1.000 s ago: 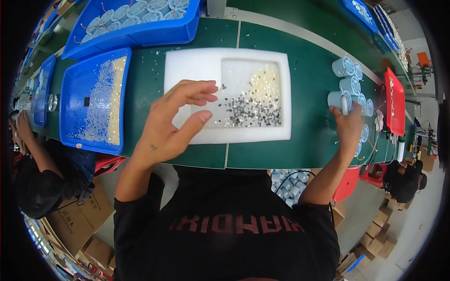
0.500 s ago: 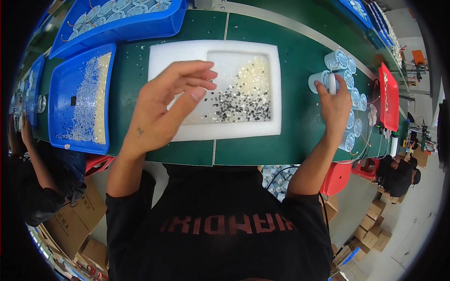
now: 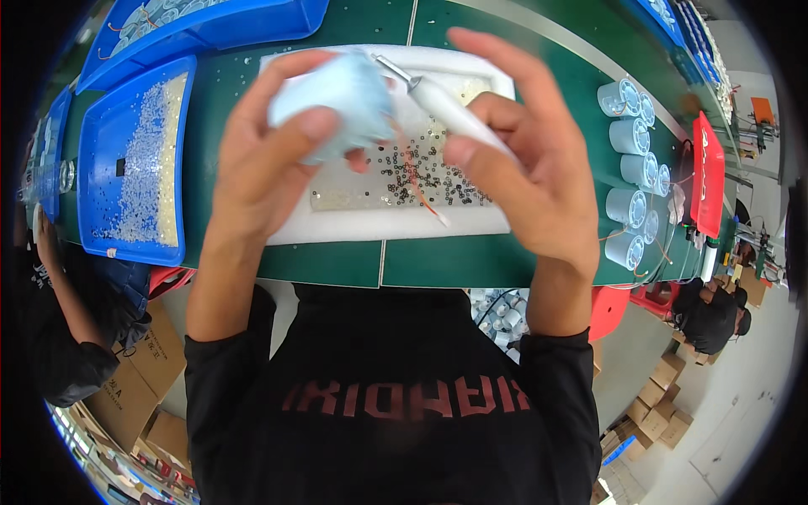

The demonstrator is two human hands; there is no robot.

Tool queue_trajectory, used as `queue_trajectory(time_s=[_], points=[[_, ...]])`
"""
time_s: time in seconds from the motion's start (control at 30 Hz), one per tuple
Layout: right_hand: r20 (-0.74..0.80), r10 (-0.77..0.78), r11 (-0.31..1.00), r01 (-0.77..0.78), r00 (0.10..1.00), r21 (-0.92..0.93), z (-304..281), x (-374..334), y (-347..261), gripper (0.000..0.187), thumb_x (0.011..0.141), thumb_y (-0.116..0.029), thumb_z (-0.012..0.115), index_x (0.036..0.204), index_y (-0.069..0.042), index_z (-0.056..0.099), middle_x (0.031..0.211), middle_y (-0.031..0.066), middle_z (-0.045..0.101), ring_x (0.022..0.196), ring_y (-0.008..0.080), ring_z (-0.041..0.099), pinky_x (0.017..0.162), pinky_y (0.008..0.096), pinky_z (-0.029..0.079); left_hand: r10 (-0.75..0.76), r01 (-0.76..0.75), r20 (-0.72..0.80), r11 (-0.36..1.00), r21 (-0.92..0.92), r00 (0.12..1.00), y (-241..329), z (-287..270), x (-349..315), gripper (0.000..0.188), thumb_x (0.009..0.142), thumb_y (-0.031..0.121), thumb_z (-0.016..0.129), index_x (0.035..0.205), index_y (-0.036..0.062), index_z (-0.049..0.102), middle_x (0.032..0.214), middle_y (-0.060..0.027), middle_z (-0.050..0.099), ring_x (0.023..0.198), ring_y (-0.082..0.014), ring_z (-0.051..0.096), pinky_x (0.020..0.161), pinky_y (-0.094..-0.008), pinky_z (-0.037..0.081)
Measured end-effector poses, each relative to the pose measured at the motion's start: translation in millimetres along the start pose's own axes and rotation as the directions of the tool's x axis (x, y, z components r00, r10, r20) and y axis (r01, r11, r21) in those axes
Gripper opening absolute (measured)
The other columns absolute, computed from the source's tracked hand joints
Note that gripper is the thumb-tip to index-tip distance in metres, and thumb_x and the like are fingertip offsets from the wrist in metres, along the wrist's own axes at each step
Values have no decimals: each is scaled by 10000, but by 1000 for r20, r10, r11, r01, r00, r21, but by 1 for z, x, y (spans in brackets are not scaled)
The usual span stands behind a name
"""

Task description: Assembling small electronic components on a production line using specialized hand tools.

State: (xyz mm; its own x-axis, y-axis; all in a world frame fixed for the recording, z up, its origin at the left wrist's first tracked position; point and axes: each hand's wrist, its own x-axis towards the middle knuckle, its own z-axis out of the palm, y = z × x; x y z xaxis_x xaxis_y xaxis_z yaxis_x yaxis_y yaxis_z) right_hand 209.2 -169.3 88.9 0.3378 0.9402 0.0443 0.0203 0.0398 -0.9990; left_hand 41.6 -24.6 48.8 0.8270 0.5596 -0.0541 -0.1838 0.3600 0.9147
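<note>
Gripping a pale blue plastic cylinder [image 3: 332, 101] at upper centre, the left hand [image 3: 269, 160] closes round it; the right hand [image 3: 526, 177] pinches a white pen-shaped tool [image 3: 438, 105].

Glossy pale-blue plastic cylinder [image 3: 332, 93], white plastic pen tool [image 3: 450, 105] with metal tip, matt white foam tray [image 3: 337, 223].

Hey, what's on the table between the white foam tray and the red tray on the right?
In the head view, a column of pale blue cylindrical parts stands on the green table between the white foam tray and the red tray.
</note>
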Motion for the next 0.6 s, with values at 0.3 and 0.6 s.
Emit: queue_trajectory(time_s=[0.3, 0.6], points=[[-149, -102, 993, 109, 984, 43, -46, -7, 65, 343, 847, -18, 639, 1185, 21, 599, 943, 97, 632, 746, 130, 604, 609, 235, 491, 95, -114, -128, 982, -149, 987, -24, -43, -5, 632, 870, 455, 567, 1273, -12, 429, 1007, -190, 609, 653, -210, 595, 584, -281, 472], [-153, -195, 889, 109, 969, -444, -26, 2, 70, 211, 677, -46, 786, 869, -24, 701, 829, 68, 708, 728, 124, 667, 650, 246, 522, 79, -102, -152, 984, -146, 985, -20, -32, -1, 662, 918, 470, 459, 1304, -62, 378, 1001, -185, 592, 663, -225, 609, 499, -282, 474]])
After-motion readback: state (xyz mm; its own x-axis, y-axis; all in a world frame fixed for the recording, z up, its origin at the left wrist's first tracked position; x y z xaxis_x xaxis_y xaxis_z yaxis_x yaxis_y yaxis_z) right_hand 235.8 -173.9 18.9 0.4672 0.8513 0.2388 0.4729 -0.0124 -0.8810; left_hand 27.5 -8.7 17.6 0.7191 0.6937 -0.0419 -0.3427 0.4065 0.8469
